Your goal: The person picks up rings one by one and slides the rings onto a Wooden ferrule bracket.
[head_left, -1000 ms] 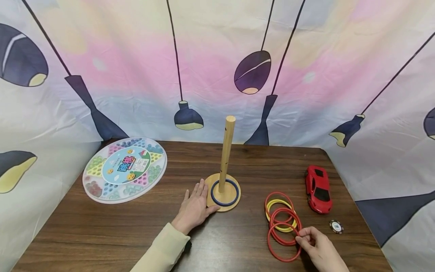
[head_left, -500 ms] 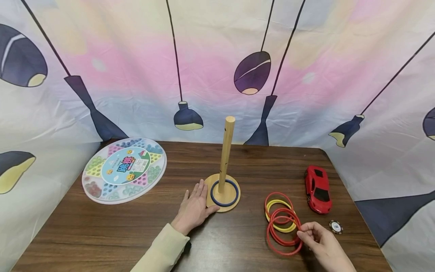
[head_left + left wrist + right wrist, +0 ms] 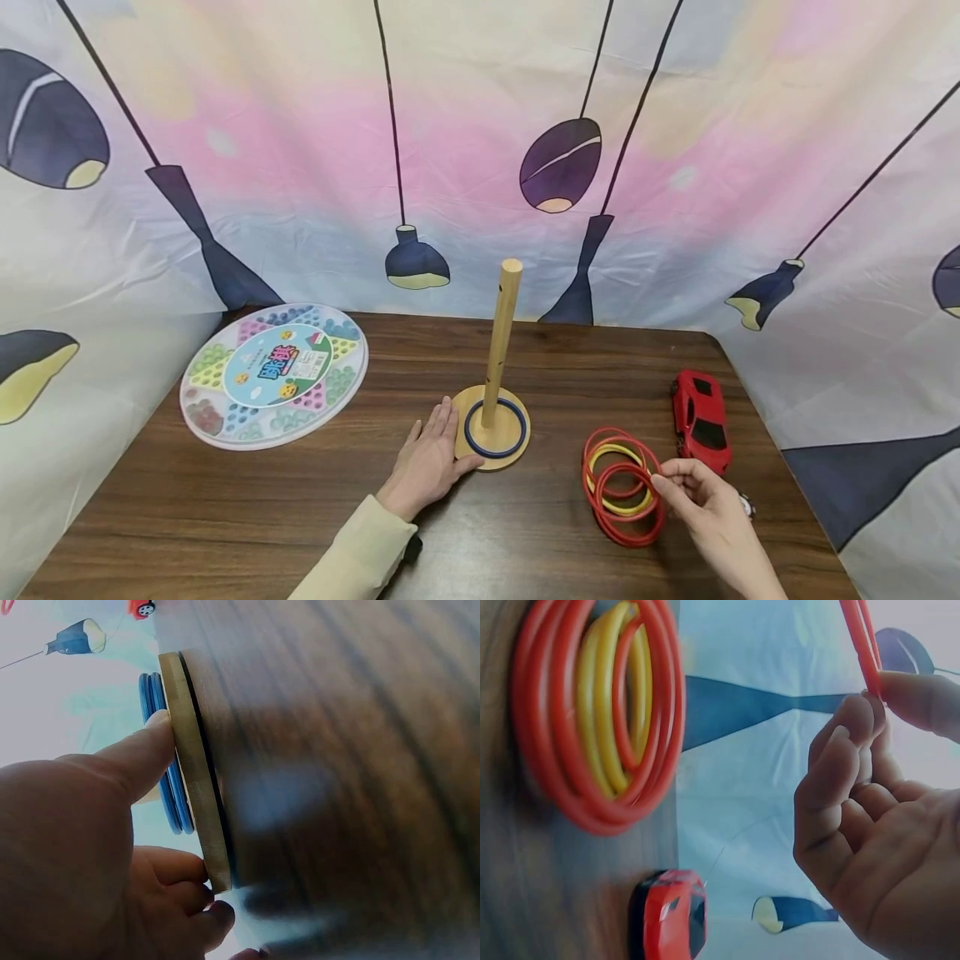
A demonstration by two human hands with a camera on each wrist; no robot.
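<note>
My left hand (image 3: 427,462) rests against the round wooden base (image 3: 462,433) of an upright ring-toss peg (image 3: 501,342). Its fingers lie along the base's left side, and the thumb reaches onto the front edge. Two blue rings (image 3: 180,799) sit stacked on the base around the peg, right by that thumb in the left wrist view. Between thumb and fingertips, my right hand (image 3: 708,504) pinches a red ring (image 3: 861,645), raised over a pile of red rings (image 3: 540,712) and yellow rings (image 3: 589,712) on the table.
A red toy car (image 3: 705,417) stands right of the rings, just beyond the right hand. A poker chip (image 3: 747,506) is partly hidden behind that hand. At the back left lies a round Chinese checkers set (image 3: 276,367) on the brown table (image 3: 225,517). A patterned cloth hangs behind.
The right hand has moved up and slightly away from me with the red ring, now covering part of the chip. My left hand and the peg have stayed put.
</note>
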